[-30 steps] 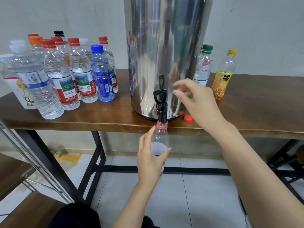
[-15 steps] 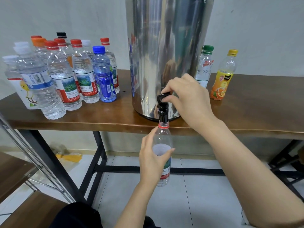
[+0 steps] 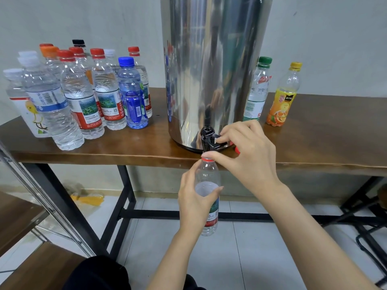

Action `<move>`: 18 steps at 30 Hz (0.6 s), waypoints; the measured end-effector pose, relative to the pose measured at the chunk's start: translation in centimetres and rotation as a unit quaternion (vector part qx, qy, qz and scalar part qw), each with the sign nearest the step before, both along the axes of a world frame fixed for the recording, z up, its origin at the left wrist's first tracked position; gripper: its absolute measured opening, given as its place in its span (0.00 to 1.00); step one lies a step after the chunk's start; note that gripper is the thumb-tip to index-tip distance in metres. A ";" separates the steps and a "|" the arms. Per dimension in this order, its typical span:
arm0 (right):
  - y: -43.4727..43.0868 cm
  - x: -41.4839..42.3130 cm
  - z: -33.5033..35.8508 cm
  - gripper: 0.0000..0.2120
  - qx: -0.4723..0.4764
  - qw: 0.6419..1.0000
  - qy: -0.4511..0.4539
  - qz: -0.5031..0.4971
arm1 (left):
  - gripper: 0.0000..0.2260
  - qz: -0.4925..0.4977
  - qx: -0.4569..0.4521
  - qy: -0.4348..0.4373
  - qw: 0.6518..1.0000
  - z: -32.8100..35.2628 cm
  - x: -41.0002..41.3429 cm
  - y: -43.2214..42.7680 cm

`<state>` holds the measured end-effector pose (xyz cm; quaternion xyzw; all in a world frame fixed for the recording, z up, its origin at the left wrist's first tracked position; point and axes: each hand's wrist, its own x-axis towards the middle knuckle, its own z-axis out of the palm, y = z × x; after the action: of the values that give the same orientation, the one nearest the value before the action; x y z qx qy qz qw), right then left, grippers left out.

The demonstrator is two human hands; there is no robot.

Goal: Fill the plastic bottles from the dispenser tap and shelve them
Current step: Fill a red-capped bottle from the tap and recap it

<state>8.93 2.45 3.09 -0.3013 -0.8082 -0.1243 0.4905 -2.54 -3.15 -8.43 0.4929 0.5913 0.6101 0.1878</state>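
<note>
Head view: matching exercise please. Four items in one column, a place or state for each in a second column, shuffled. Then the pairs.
Column 1
1. left hand
2. right hand
3. green-capped bottle
4. blue-capped bottle

Column 2
A. stands on the table, right of the steel dispenser
B. holds the black tap lever
C. stands left of the steel dispenser, among other capped bottles
D. grips the clear bottle below the table edge

Pairs: 1-D, 2-B, 3-A, 4-C

Brown wooden table on black legs, pale tiled floor.
</note>
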 end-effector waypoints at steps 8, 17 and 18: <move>1.4 1.1 -0.2 0.13 -0.093 0.994 0.017 0.057 | 0.36 -0.008 0.007 -0.026 1.000 0.1 -0.1 -0.1; 3.7 0.5 -2.8 0.09 -0.059 0.984 0.110 0.130 | 0.36 -0.013 -0.010 -0.057 0.998 -0.1 0.0 0.1; 3.7 0.2 -3.1 0.09 -0.053 0.983 0.124 0.126 | 0.36 -0.013 -0.010 -0.056 0.998 -0.1 0.0 0.1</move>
<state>9.13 6.13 -0.05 -0.2361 -0.7777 0.0197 0.5822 -2.53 -3.03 -8.51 0.4634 0.5799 0.6281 0.2334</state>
